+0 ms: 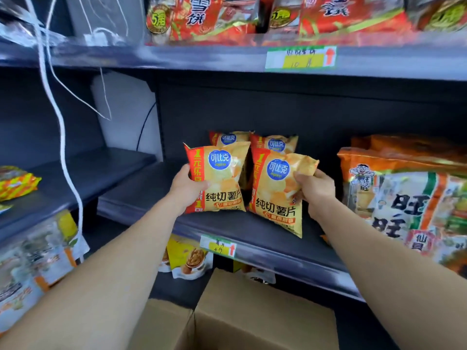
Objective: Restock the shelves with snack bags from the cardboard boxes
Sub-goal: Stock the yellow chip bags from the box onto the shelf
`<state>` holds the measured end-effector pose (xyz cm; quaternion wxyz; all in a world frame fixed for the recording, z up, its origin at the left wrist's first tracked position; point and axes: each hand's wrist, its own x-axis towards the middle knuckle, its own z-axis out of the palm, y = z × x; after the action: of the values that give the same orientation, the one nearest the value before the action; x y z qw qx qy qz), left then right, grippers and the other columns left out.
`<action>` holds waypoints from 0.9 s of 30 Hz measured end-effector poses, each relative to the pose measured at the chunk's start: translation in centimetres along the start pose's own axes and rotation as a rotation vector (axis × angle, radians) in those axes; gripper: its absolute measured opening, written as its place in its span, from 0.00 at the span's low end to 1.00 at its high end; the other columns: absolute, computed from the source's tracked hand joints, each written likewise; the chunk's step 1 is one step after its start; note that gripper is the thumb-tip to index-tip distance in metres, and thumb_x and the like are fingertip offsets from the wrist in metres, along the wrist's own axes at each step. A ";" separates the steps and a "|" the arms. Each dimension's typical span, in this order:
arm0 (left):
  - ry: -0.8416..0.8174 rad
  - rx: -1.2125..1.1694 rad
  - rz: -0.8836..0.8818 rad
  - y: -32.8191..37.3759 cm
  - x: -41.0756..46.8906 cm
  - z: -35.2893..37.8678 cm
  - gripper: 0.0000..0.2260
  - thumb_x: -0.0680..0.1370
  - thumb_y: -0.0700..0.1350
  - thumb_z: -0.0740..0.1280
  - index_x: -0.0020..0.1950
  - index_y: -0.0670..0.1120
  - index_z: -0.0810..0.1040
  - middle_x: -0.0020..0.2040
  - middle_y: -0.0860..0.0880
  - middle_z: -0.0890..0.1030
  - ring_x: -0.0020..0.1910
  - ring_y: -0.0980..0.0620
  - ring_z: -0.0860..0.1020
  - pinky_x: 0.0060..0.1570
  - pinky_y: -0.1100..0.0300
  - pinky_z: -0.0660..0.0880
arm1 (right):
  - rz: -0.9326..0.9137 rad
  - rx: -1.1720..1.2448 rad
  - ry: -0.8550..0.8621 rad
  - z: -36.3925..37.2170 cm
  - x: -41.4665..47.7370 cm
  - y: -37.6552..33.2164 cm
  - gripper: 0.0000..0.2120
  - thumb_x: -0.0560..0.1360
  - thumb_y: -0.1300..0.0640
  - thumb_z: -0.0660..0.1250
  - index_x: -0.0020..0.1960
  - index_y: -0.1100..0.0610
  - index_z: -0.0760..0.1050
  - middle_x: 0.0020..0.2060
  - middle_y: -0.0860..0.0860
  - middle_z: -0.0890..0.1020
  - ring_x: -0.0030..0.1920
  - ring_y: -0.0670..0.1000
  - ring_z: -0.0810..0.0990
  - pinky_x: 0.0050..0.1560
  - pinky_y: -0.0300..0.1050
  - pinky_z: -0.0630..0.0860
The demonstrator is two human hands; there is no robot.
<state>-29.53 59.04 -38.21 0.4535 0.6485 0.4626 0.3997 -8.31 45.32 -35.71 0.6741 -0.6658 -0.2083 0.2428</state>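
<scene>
Two yellow and orange chip bags stand at the front of the dark middle shelf (265,238). My left hand (187,185) grips the left chip bag (219,178) by its left side. My right hand (316,188) grips the right chip bag (278,190) by its right side. Two more of the same chip bags (275,142) stand behind them, mostly hidden. A cardboard box (252,314) sits low in the middle, below the shelf edge, with its flaps showing.
Large rice cracker bags (404,198) fill the right of the middle shelf. Red snack bags (202,18) line the top shelf. White cords (63,127) hang at the left. A yellow packet (17,183) and more bags (32,261) sit on the left shelves. Walnut packs (189,261) lie below.
</scene>
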 end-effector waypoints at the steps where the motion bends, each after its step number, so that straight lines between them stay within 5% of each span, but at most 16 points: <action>1: 0.020 0.086 -0.007 -0.6 0.5 0.5 0.19 0.74 0.39 0.71 0.63 0.47 0.71 0.63 0.44 0.75 0.59 0.44 0.75 0.59 0.48 0.74 | -0.008 0.013 -0.028 0.0 0.4 0.7 0.06 0.74 0.58 0.70 0.50 0.54 0.75 0.47 0.54 0.83 0.43 0.53 0.82 0.39 0.47 0.79; 4: 0.107 0.347 -0.040 -1.4 1.4 1.9 0.27 0.75 0.43 0.70 0.71 0.52 0.64 0.67 0.43 0.65 0.67 0.39 0.64 0.65 0.47 0.65 | 0.014 -0.183 -0.052 0.2 1.4 3.3 0.37 0.57 0.43 0.77 0.62 0.49 0.68 0.58 0.52 0.78 0.58 0.59 0.77 0.56 0.58 0.77; 6: 0.126 0.372 -0.065 -1.5 1.8 2.7 0.30 0.76 0.43 0.69 0.74 0.55 0.60 0.66 0.43 0.63 0.65 0.39 0.65 0.65 0.46 0.66 | 0.020 -0.350 -0.047 0.1 2.0 5.1 0.43 0.56 0.43 0.78 0.67 0.44 0.62 0.63 0.53 0.72 0.63 0.61 0.72 0.62 0.62 0.72; 10: 0.102 0.283 -0.035 -2.1 3.3 4.0 0.33 0.77 0.35 0.64 0.75 0.59 0.57 0.60 0.45 0.66 0.51 0.47 0.72 0.54 0.51 0.73 | -0.001 -0.390 -0.046 0.2 2.7 6.1 0.41 0.68 0.54 0.75 0.73 0.39 0.57 0.66 0.56 0.64 0.65 0.62 0.69 0.64 0.62 0.71; 15: 0.043 0.237 -0.014 -2.2 4.2 5.7 0.34 0.75 0.33 0.66 0.75 0.57 0.58 0.62 0.47 0.72 0.54 0.48 0.77 0.48 0.53 0.79 | -0.102 -0.419 -0.066 1.2 4.8 5.8 0.37 0.75 0.63 0.67 0.75 0.41 0.54 0.66 0.56 0.64 0.65 0.59 0.70 0.64 0.54 0.73; 17: 0.040 0.268 0.001 -2.5 4.1 6.1 0.33 0.76 0.33 0.65 0.75 0.55 0.58 0.62 0.47 0.68 0.53 0.48 0.74 0.40 0.59 0.76 | -0.086 -0.413 -0.044 1.5 5.1 6.1 0.39 0.75 0.63 0.67 0.77 0.44 0.51 0.69 0.57 0.62 0.66 0.60 0.70 0.64 0.55 0.72; 22: 0.171 0.278 -0.069 -3.8 3.6 6.3 0.32 0.73 0.36 0.70 0.71 0.48 0.58 0.63 0.44 0.68 0.60 0.43 0.73 0.55 0.50 0.76 | -0.009 -0.465 0.072 1.9 4.3 7.3 0.36 0.74 0.52 0.70 0.74 0.59 0.55 0.70 0.61 0.63 0.67 0.64 0.68 0.66 0.59 0.69; 27: 0.061 -0.061 -0.291 -3.8 3.4 6.6 0.25 0.73 0.38 0.72 0.63 0.45 0.62 0.54 0.44 0.77 0.47 0.43 0.81 0.37 0.58 0.80 | -0.046 -0.516 0.104 2.0 3.6 7.7 0.22 0.77 0.51 0.65 0.63 0.64 0.67 0.60 0.60 0.76 0.59 0.61 0.76 0.55 0.52 0.75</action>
<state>-23.35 61.47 -43.27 0.5120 0.5480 0.5529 0.3631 -7.05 48.99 -43.50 0.4972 -0.8223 -0.2436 0.1314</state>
